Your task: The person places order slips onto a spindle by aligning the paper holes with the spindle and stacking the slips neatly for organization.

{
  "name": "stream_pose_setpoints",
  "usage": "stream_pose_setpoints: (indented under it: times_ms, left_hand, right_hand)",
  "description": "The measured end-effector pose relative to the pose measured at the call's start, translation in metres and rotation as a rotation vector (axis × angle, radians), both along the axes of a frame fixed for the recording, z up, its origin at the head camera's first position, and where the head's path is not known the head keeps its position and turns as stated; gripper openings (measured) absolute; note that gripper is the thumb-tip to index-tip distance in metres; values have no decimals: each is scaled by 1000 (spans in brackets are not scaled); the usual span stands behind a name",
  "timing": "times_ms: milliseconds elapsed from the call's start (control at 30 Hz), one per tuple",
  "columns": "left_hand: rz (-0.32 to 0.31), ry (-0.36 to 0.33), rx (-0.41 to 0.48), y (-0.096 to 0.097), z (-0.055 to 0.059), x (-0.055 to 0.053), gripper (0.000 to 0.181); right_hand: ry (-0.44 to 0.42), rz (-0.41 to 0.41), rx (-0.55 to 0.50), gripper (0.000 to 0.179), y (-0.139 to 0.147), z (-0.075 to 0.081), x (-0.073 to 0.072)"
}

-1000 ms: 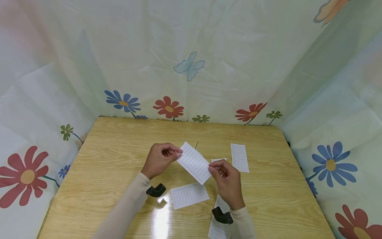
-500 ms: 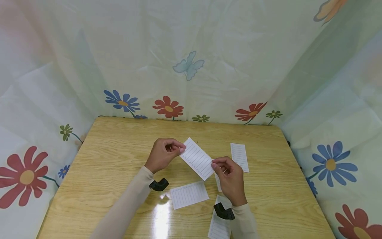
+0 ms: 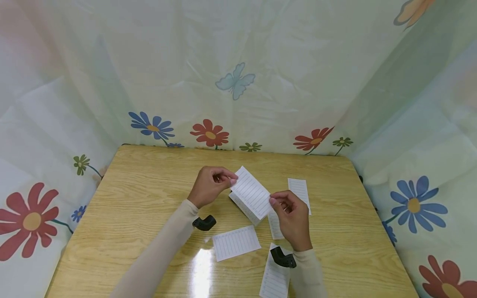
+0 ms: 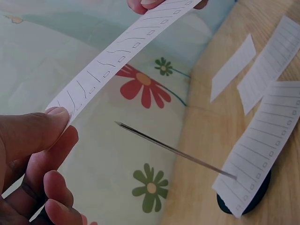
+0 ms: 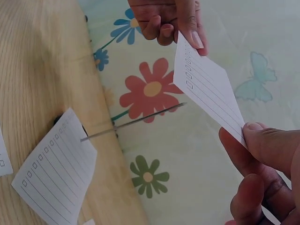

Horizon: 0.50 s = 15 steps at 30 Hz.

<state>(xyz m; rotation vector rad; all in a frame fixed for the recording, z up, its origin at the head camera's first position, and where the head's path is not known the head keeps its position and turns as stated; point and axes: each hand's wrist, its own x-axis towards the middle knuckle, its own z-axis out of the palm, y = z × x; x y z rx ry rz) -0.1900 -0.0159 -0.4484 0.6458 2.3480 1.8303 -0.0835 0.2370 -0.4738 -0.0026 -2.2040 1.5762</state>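
Observation:
My left hand (image 3: 211, 185) and right hand (image 3: 292, 217) pinch opposite ends of a lined paper slip with checkboxes (image 3: 250, 191), each between thumb and fingers. The slip hangs in the air, bowed slightly in the left wrist view. Below it a bill spike, a thin metal rod (image 4: 173, 149) on a dark round base (image 4: 259, 199), stands on the table. Another lined slip (image 4: 262, 145) is pierced low on the rod, tilted over the base. In the right wrist view, the rod's tip (image 5: 183, 104) lies close under the held slip, which hides the rod in the head view.
More lined slips lie on the wooden table (image 3: 149, 231): one in front (image 3: 236, 243), one under the right wrist (image 3: 275, 275), one beside the right hand (image 3: 275, 225), one farther right (image 3: 299, 192). A floral curtain (image 3: 238, 120) rises behind the table's far edge.
Both hands have moved away from me and a little right, carrying the held slip. The pierced slip beneath it has come into view. The loose slips on the table have stayed put.

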Motion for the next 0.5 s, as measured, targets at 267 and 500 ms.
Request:
stream_pose_setpoints:
  times_ms: [267, 500]
  left_hand:
    - [4, -26, 4, 8, 1, -7, 7]
    - [-3, -36, 34, 16, -3, -14, 9]
  right_hand:
    - [-24, -18, -4, 5, 3, 1, -3]
    - [-16, -27, -4, 6, 8, 0, -7]
